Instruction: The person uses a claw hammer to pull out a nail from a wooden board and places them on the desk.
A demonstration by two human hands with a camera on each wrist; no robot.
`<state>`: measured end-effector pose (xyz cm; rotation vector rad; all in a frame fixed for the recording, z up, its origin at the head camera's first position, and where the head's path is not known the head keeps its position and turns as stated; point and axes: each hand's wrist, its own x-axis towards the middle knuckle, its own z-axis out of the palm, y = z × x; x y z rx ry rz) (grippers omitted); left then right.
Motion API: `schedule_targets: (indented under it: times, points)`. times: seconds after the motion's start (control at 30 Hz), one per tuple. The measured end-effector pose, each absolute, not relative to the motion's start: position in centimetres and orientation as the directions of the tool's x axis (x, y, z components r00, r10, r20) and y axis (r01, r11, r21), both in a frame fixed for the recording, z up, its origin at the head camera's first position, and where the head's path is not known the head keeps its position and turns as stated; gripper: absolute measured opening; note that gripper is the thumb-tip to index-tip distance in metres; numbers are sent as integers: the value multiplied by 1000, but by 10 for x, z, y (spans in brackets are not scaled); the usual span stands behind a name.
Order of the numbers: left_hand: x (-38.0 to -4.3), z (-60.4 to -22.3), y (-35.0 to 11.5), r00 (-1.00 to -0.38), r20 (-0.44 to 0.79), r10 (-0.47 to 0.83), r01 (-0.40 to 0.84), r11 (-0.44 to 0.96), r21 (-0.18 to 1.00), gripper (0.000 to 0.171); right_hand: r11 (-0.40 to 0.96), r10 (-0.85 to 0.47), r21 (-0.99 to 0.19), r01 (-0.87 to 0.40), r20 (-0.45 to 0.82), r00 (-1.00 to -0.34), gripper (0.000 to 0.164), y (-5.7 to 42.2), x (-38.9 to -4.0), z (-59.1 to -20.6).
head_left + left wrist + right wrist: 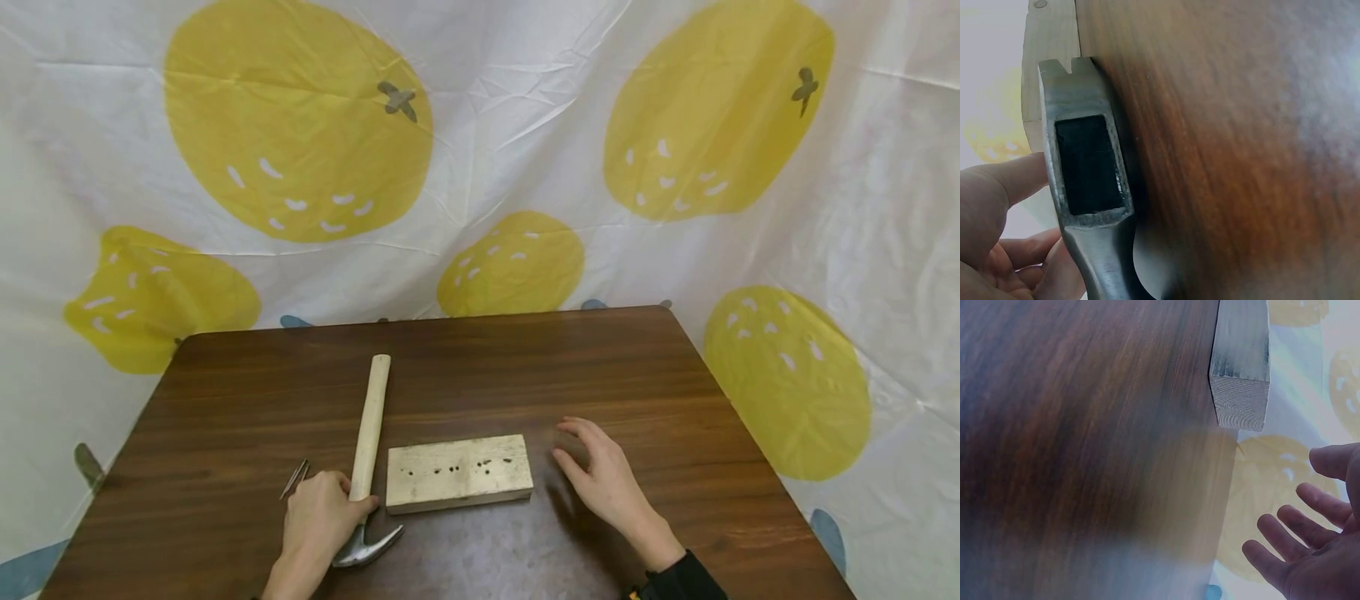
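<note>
A claw hammer (370,433) with a pale wooden handle lies at the left of the block, its handle pointing to the far side. My left hand (318,517) grips that handle low down, close to the metal head (1088,165); the fingers curl in behind it in the left wrist view. Right of the hammer lies a wooden block (459,472) with several dark holes or marks in its top. My right hand (603,483) hovers beyond the block's right end, fingers loosely spread and holding nothing. In the right wrist view its fingers (1291,544) are apart from the block.
Several thin nails (295,479) lie on the brown wooden table (600,358), just left of my left hand. Behind the table and along its sides hangs a white curtain (517,108) with large yellow fruit printed on it.
</note>
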<state>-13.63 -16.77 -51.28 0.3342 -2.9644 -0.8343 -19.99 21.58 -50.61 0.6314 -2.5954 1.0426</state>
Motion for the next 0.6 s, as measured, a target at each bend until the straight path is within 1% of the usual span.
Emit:
schedule_targets:
  times: [0.27,0.47,0.6]
  points:
    - [-136,-515,-166,-974,-19,-227,-203,826,525,43,662,-289,-587,-466,374,-881,37,220,-200,-507]
    - [-137,-515,-166,-979,-1,-204,-174,832,527,43,693,-292,-594,-408,287,-912,45,227,-203,-505]
    - [-137,-513,-168,-984,13,-175,-140,826,546,38,711,-293,-590,-384,247,-923,49,233,-207,-503]
